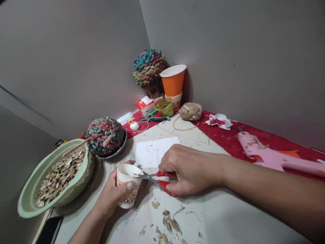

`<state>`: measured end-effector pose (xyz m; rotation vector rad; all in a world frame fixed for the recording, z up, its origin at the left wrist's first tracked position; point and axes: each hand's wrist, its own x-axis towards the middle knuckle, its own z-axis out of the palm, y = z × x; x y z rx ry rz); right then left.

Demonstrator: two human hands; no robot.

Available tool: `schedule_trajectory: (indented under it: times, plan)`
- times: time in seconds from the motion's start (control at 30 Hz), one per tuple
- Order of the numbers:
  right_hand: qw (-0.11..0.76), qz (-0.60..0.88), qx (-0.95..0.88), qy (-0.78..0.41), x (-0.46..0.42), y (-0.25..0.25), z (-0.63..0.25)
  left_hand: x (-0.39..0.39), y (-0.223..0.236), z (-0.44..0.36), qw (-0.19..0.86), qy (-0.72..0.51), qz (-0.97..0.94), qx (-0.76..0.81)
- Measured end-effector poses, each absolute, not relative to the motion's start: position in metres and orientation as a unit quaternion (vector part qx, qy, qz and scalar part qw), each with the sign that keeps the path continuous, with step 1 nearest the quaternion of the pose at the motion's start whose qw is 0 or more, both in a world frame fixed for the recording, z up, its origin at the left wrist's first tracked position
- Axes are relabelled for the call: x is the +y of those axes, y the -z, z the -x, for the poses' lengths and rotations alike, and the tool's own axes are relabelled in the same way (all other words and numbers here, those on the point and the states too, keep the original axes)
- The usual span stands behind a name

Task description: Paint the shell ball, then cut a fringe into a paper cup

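Note:
A white paper cup [129,193] with a printed cartoon stands tilted in my left hand [110,191], thumb on its front and fingers behind it. My right hand [186,167] is closed round the red handles of a pair of scissors [167,185]. The blades are parted and reach the cup's rim on its right side, where a thin strip shows beside them. Behind the cup lies a white paper sheet [146,150] with faint red marks.
Left stands a green basket [24,203] of nut shells, beside a bowl holding a colourful shell-covered ball [105,135]. At the back are a shell tree [148,67], orange cup [174,83], twine ball [191,111] and pliers [158,119]. A pink glue gun [271,156] lies right; shell scraps lie in front.

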<state>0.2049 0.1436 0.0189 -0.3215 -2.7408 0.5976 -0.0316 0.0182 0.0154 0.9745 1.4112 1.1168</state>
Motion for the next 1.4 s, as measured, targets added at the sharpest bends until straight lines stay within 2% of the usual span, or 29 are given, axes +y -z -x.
schedule_trajectory:
  times: [0.37, 0.77, 1.03, 1.4]
  plan:
    - [0.153, 0.129, -0.947, -0.253, 0.139, -0.017, -0.199, 0.017, -0.010, 0.036, 0.522, -0.488, -0.395, 0.578]
    - [0.188, 0.120, -0.951, -0.214, 0.130, -0.010, -0.193, 0.016, -0.002, 0.029, 0.440, -0.447, -0.458, 0.630]
    - [0.196, 0.118, -0.957, -0.177, 0.128, -0.008, -0.191, 0.016, 0.001, 0.028, 0.440, -0.454, -0.450, 0.630]
    - [0.155, 0.115, -0.972, -0.132, 0.128, -0.011, -0.192, 0.015, -0.004, 0.023, 0.450, -0.461, -0.430, 0.633]
